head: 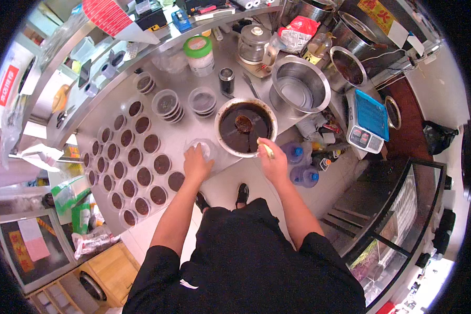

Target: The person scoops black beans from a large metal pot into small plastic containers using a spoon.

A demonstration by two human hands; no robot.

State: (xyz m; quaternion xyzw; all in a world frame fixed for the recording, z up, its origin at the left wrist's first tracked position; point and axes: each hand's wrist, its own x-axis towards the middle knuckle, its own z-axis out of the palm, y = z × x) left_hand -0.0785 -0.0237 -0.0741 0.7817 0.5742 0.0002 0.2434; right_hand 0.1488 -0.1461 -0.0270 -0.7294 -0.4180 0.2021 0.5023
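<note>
My right hand [274, 161] grips the yellowish handle [268, 150] of a ladle. The ladle's bowl [243, 124] is in the dark, oily sauce of a round metal pot [220, 138] at the table's front edge. To the left of this pot, my left hand [197, 165] has its fingers on the rim of a clear plastic tub [201, 146]; its contents are hard to make out. Rows of round tubs filled with dark sauce [134, 156] stand on the table left of that hand. Stacked lidded tubs [167, 104] and another stack [202, 100] stand behind.
The steel table [204, 125] also bears a green-lidded jar [199, 55], a dark canister [227, 78], a glass kettle [254, 45] and a large steel pot [298, 84]. A scale with a blue tray [367, 117] stands right. Blue-capped bottles [304, 175] sit low beside my right hand.
</note>
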